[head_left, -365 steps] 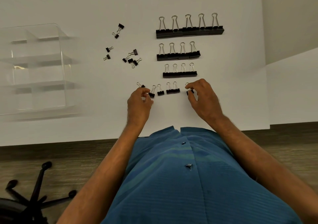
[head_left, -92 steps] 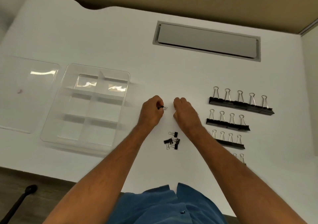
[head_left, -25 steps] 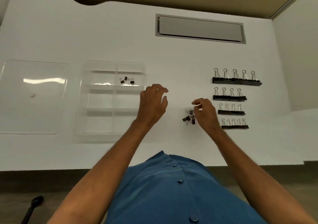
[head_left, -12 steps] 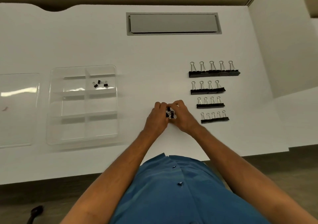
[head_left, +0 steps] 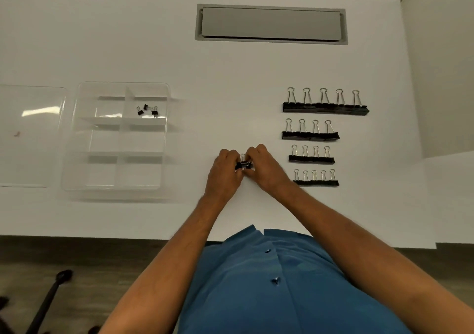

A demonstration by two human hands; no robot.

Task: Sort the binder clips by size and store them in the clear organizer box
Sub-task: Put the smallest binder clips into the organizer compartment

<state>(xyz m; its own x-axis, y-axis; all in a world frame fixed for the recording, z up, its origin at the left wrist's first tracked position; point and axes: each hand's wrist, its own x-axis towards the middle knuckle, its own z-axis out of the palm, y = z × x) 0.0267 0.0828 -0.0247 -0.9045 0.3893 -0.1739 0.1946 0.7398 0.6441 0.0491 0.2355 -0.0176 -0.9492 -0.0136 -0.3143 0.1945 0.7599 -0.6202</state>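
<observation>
Bunching a little heap of tiny clips [head_left: 243, 165] between them, the left hand [head_left: 223, 174] and the right hand [head_left: 266, 170] sit close together on the white table [head_left: 230, 77]. Both hands have their fingers curled in around the heap, so the clips are held from two sides. Half a second ago the hands were in the same spot with the same heap, so not much has changed. A second ago the hands were apart, the left one open in the air and the right one reaching for the heap.

The clear organizer box [head_left: 77, 138] lies well to the left. Three tiny clips [head_left: 146, 109] sit in its top right pocket, the same as before. The clear lid [head_left: 30, 136] lies just left of the box.

To the right of the hands are four neat rows of clips: the biggest row [head_left: 325, 108] at the far end, then the next row [head_left: 310, 135], then the third row [head_left: 311, 159], and the small row [head_left: 316, 182] nearest.
</observation>
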